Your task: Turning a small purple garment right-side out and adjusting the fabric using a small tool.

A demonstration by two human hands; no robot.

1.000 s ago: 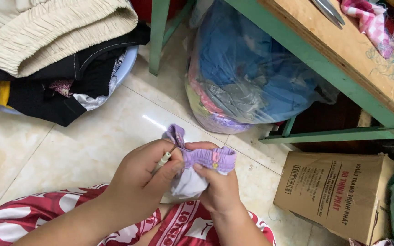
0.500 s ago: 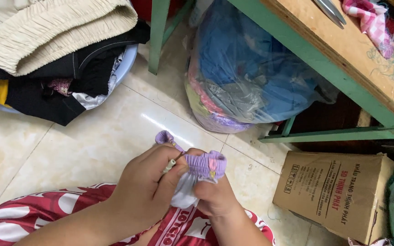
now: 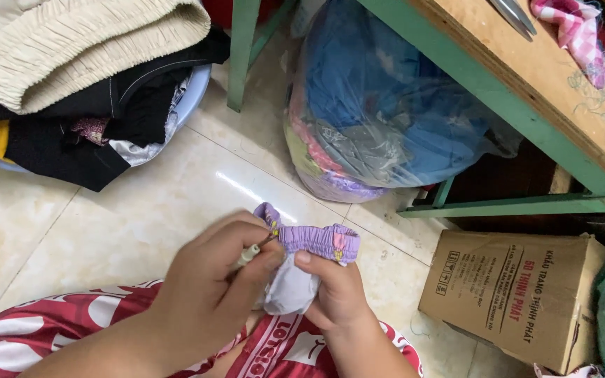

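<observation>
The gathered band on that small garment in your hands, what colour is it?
Purple, on the gathered band; the fabric below it is white. Head view, the only one, shows it clearly.

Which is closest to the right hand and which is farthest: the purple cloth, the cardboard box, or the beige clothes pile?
From the right hand:
1. Purple cloth, pinched in its fingers, just above.
2. Cardboard box, on the floor to its right.
3. Beige clothes pile, top left corner.
</observation>
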